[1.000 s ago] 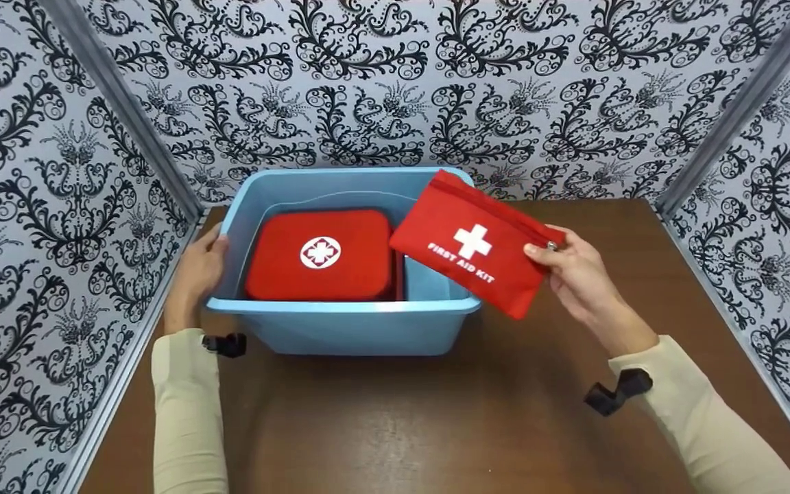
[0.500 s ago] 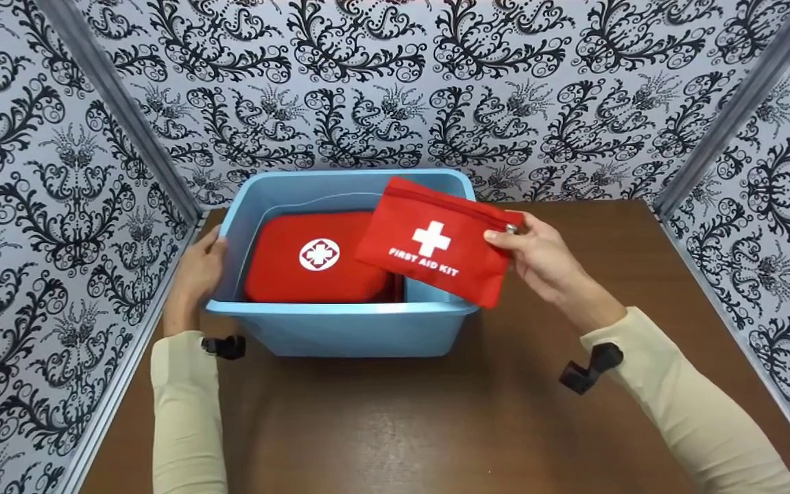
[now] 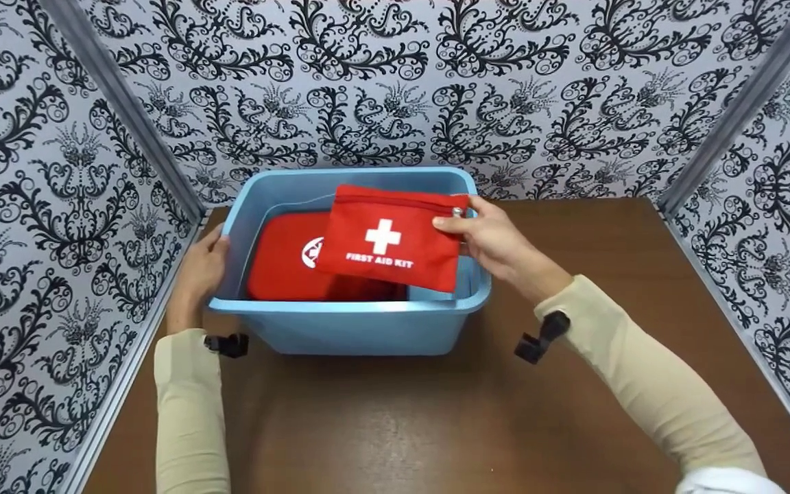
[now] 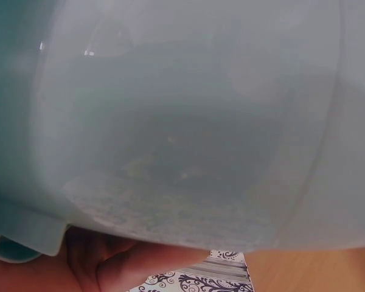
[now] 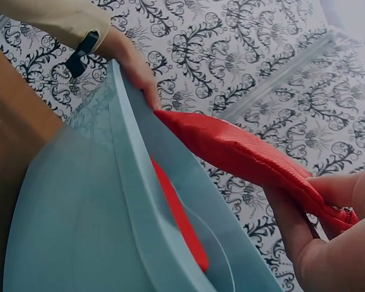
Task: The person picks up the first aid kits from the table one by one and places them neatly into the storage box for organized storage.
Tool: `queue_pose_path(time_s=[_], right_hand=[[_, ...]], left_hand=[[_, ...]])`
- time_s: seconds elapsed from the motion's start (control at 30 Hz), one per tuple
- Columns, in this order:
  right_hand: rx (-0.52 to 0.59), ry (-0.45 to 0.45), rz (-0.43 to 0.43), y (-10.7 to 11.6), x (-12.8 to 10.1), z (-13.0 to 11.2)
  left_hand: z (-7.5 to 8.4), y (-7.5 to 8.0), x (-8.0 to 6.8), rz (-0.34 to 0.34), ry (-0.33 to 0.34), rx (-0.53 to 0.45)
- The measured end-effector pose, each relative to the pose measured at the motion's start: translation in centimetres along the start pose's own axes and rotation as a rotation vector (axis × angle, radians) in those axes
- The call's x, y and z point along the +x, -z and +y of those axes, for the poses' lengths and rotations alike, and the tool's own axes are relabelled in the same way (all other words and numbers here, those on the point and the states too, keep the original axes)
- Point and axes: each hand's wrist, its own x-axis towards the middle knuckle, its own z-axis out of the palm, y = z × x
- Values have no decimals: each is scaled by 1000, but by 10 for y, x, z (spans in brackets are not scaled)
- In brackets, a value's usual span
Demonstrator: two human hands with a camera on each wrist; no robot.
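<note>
My right hand point(image 3: 505, 240) pinches the right end of a red zip pouch point(image 3: 395, 237) marked "FIRST AID KIT" with a white cross, thumb on top by the zip pull. In the right wrist view the pouch point(image 5: 231, 146) is seen edge-on, above the bin. A light blue plastic bin point(image 3: 347, 329) stands on the table. Inside it sits a red case point(image 3: 285, 254) with a round white emblem, partly covered from view by the pouch. My left hand point(image 3: 199, 267) holds the bin's left rim; in the left wrist view the bin's outer wall point(image 4: 188, 121) hides most of that hand.
The brown wooden table point(image 3: 381, 425) extends in front of the bin and to its right. Walls with black scroll patterns point(image 3: 395, 89) enclose the back and both sides, and the left wall is close to my left arm.
My right hand has carried the pouch leftward from the bin's right edge to over its middle, and the pouch has turned more level. My left hand and the bin have stayed nearly still.
</note>
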Motion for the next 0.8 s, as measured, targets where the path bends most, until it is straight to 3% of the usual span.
queue_pose_path(time_s=[0.8], right_hand=[[15,-107,-1,-72,49,18]], left_hand=[[1,0,0,-15,22,11]])
